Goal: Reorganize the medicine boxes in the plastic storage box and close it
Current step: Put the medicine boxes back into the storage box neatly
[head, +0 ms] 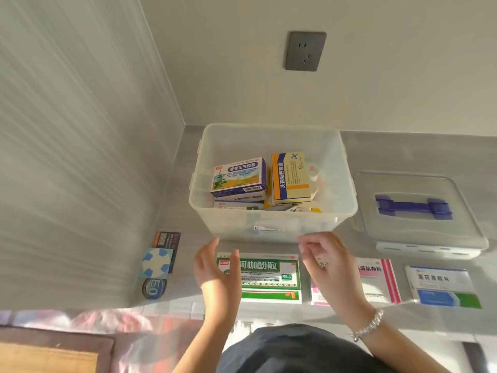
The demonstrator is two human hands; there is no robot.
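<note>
I see the plastic storage box [273, 184] standing open near the far edge of the tabletop [403, 154], close to its far-left corner. Medicine boxes lie jumbled inside it, a blue-and-white one [238, 177] beside a yellow one [290, 177]. Its clear lid [419, 214], with a blue handle, lies flat on the tabletop just right of the box. My left hand [217, 270] hovers in front of the box, its grip loose, fingers relaxed, holding nothing. My right hand [326, 262] hovers likewise, fingers lightly curled and empty. Beneath them, along the near edge, lie a green packet [271, 278], a pink packet [376, 281] and a blue-and-white box [443, 286].
</note>
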